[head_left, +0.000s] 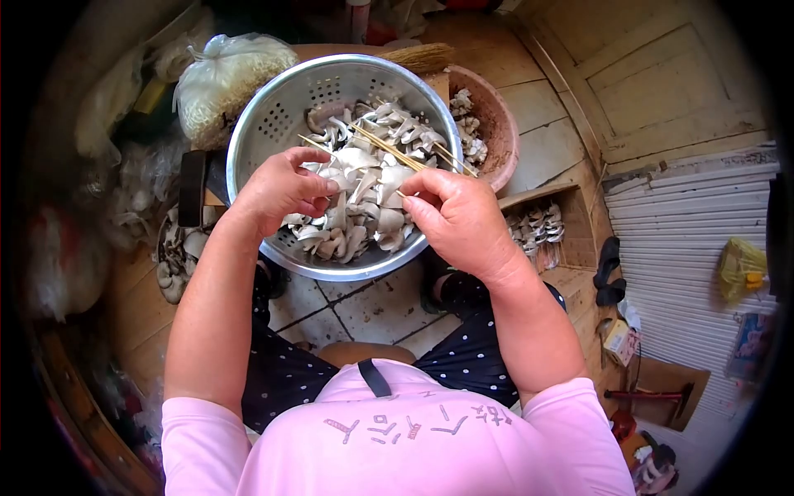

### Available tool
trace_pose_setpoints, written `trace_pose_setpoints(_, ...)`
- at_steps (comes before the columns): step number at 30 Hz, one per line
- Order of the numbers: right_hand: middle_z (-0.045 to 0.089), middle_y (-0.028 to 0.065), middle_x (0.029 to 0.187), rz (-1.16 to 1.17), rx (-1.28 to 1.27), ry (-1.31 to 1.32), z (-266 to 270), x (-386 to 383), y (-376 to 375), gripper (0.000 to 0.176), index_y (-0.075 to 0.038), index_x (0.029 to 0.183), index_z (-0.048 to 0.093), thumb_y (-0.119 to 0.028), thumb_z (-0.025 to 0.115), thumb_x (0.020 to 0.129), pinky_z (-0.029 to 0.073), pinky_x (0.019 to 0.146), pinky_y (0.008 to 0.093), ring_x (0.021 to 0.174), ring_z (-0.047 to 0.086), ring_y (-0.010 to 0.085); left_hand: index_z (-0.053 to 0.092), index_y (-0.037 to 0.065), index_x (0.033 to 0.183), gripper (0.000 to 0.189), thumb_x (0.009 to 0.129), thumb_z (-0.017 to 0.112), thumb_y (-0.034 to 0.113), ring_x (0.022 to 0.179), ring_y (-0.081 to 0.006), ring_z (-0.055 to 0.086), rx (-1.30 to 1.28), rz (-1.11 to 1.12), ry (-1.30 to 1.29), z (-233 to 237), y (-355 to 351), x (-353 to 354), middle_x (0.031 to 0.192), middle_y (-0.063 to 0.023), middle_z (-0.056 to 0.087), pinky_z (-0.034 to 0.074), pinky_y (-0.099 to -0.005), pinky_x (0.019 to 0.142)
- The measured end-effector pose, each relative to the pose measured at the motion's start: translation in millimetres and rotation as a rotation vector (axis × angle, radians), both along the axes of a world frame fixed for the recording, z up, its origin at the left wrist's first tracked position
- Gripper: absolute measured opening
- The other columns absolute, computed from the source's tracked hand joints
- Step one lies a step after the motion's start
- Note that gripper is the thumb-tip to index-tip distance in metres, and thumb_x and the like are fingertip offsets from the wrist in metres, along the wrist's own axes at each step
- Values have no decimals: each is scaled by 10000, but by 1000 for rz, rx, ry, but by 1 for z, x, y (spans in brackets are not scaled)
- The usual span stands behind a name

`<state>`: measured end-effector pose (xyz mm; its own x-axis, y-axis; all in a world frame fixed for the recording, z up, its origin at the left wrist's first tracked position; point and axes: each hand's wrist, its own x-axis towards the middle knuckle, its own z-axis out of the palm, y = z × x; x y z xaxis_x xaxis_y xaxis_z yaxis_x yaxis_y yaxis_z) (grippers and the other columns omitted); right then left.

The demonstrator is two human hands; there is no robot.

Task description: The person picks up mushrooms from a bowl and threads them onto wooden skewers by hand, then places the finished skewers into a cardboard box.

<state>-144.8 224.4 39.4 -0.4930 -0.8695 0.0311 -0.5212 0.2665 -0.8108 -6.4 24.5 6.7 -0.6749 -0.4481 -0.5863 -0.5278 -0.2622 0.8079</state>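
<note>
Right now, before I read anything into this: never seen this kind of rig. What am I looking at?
There is no robot here: a person works bare-handed, and the single picture comes from a camera on their head, looking forward and down. That is why the pink shirt is at the bottom.

In front is a metal colander holding torn-looking mushroom pieces. The right hand holds thin sticks. The left hand is over the pieces; whether it grips one, I can't tell.

Around the colander: a filled plastic bag at upper left and a pink basin at upper right.
</note>
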Motion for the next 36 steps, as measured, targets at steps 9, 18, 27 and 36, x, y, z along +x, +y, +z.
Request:
trace_pose_setpoints(9, 694, 137, 830, 43, -13, 79, -4, -3, 1, 145, 6, 955, 676, -82, 643, 845, 517, 672, 312, 732, 668, 218, 589, -3, 1131, 275, 877, 658, 80, 783, -159, 662, 236, 258, 195, -10, -12, 1, 923, -79, 664, 563, -274, 710)
trace_pose_setpoints(18, 684, 182, 884, 1, 86, 64, 5, 1, 0, 178, -34, 958, 683, -159, 633, 841, 518, 743, 410, 834, 656, 358, 568, -10, 1098, 238, 876, 624, 54, 816, -209, 689, 315, 455, 289, -7, -13, 1, 954, -117, 648, 583, -301, 662)
trace_pose_setpoints(27, 691, 163, 896, 9, 67, 124, 0, 2, 0, 180, -48, 970, 684, -166, 625, 848, 523, 762, 403, 835, 662, 338, 561, -17, 1126, 271, 872, 636, 44, 862, -236, 686, 369, 686, 470, -16, -18, 3, 977, -133, 643, 617, -313, 709)
trace_pose_setpoints(36, 687, 133, 812, 6, -4, 217, -2, 4, -2, 114, -16, 925, 671, -74, 659, 828, 523, 672, 333, 730, 675, 256, 559, 12, 1114, 282, 855, 669, 35, 876, -212, 684, 270, 637, 483, -8, -14, 1, 973, -122, 652, 609, -293, 726)
